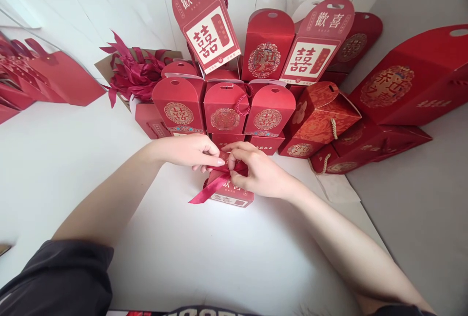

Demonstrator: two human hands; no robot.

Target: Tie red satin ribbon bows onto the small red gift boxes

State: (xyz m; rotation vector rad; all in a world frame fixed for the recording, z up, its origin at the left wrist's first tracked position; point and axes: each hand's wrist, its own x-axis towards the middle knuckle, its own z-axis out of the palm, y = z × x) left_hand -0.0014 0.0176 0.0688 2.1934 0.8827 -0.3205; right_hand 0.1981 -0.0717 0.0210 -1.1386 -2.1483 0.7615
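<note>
A small red gift box (239,194) with white lettering stands on the white table in front of me. Across its top runs a dark red satin ribbon (210,189), one tail hanging down over the front left edge. My left hand (195,152) is closed at the ribbon from the left, thumb and fingers pinched near the box top. From the right, my right hand (252,167) pinches the ribbon between thumb and bent fingers. The middle of the ribbon is partly hidden by my fingers, so its knot or loop is hard to make out.
Behind the box stand rows of red gift boxes (270,111), some stacked. A brown box of loose ribbons (137,69) is at back left. Red bags (69,74) lie far left. Larger red boxes (409,82) rise at right beside a grey wall (424,228).
</note>
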